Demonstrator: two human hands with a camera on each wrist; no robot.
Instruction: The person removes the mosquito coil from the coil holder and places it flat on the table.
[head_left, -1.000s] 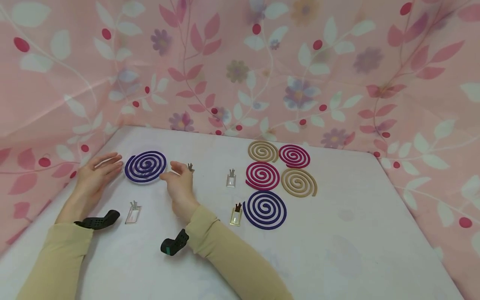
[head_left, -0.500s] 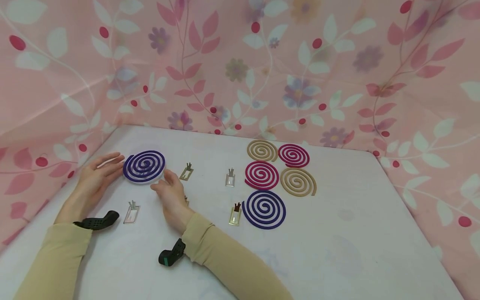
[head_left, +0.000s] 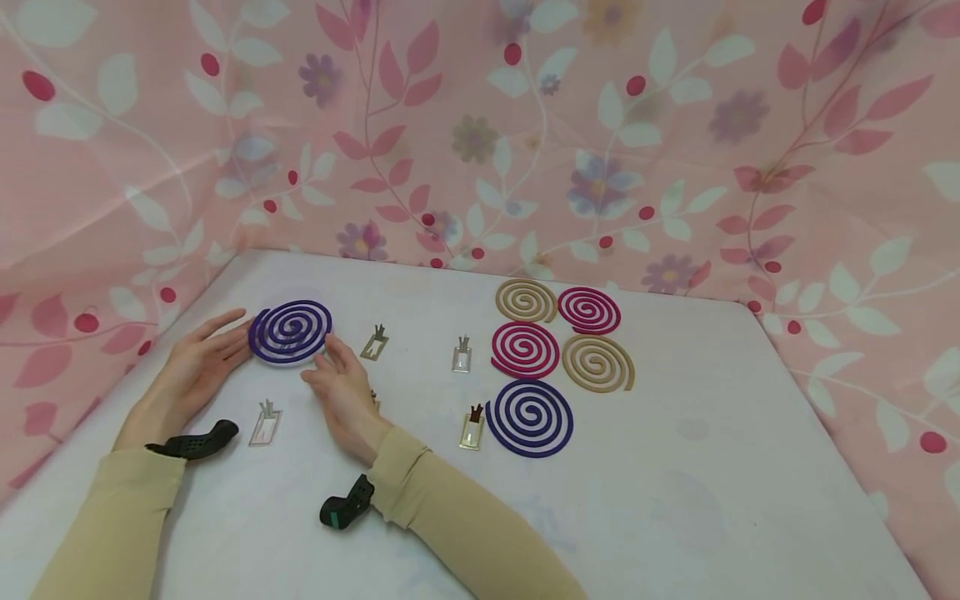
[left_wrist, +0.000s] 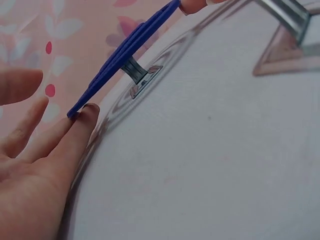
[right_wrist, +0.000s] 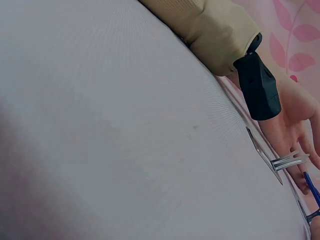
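Observation:
A purple-blue mosquito coil (head_left: 327,325) sits raised on a small metal stand (left_wrist: 134,71) at the table's left; the left wrist view shows it tilted above the cloth. My left hand (head_left: 197,367) lies along its left side, fingers nearly straight, with fingertips touching the rim. At the opposite, lower-right rim, my right hand (head_left: 345,398) has its fingertips against or very near the coil, its fingers extended and slightly bent. In the right wrist view my left hand (right_wrist: 290,112) appears behind another metal stand (right_wrist: 289,162), beside the coil's edge (right_wrist: 311,186); my right hand is mostly out of that view.
Two tan coils, two magenta coils (head_left: 589,311) and another purple-blue coil (head_left: 529,418) lie right of centre. Several flat metal stands with upright prongs are spread about: silver (head_left: 266,425), bronze (head_left: 375,342), silver (head_left: 462,355), gold (head_left: 471,431). Floral cloth (head_left: 480,167) hangs behind.
My right hand has moved left and nearer me, uncovering the bronze stand, then slightly back toward the coil. My left fingertips have moved in to the coil's rim.

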